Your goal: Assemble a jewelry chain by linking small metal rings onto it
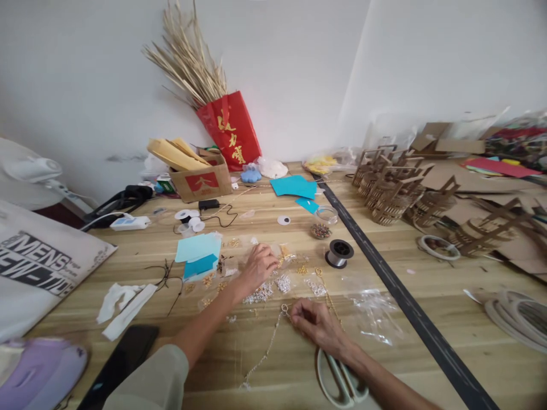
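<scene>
My left hand (260, 265) reaches over the small bags of findings, its fingers bent together and pointing down. What lies under the fingertips is hidden. Close by are a heap of silver beads (260, 293) and a small bag of silver pieces (282, 283). My right hand (315, 323) is closed in a pinch at the ringed upper end of a thin silver chain (270, 345), which trails down the wooden table. A gold chain (328, 293) runs behind the right hand. Under the right wrist lie pale green scissors (337, 381).
A wire spool (339, 253) and a tub of colored beads (320, 230) stand beyond the right hand. Blue cards (199, 253), a phone (122, 364) and white tissue (123, 304) lie left. A black strip (380, 267) crosses the table before several small wooden baskets (393, 191).
</scene>
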`<state>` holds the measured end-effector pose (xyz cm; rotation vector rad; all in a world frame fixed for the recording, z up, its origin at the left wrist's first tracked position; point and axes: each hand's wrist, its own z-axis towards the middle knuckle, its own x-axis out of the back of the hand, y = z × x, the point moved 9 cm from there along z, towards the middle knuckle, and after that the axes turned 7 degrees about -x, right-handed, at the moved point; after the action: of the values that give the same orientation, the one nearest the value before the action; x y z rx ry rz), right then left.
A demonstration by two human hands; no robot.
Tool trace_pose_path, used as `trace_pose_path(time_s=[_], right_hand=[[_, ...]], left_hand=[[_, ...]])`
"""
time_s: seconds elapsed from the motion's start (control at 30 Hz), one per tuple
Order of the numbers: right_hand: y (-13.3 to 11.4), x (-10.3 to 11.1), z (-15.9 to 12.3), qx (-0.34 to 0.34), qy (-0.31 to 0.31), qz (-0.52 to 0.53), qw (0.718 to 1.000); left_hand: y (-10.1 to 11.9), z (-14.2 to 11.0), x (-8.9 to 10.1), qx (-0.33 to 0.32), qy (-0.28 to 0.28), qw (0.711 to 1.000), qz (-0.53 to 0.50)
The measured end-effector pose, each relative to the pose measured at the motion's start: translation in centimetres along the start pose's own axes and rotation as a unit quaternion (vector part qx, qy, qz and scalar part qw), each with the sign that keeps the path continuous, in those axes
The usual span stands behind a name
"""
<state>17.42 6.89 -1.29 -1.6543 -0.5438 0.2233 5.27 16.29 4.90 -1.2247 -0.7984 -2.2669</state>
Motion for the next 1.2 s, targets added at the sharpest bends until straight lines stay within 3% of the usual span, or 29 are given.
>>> trace_pose_path(time_s=[0.27,0.9,1.2], right_hand=[[0.1,0.0,0.0,-0.004,0.001,-0.003,1.000],[-0.1,0.0,0.1,-0.001,0.002,-0.005,1.000],[-0.3,0.1,0.3,-0.029,-0.011,0.082,0.996]], left_hand=[[-0.4,1.0,-2.3,-0.018,-0.080,0.996,0.038],[-0.7,0.8,-3.2,-0.021,-0.082,0.994,0.068],[-0.4,1.0,-3.0,-0.033,-0.097,0.993,0.066]])
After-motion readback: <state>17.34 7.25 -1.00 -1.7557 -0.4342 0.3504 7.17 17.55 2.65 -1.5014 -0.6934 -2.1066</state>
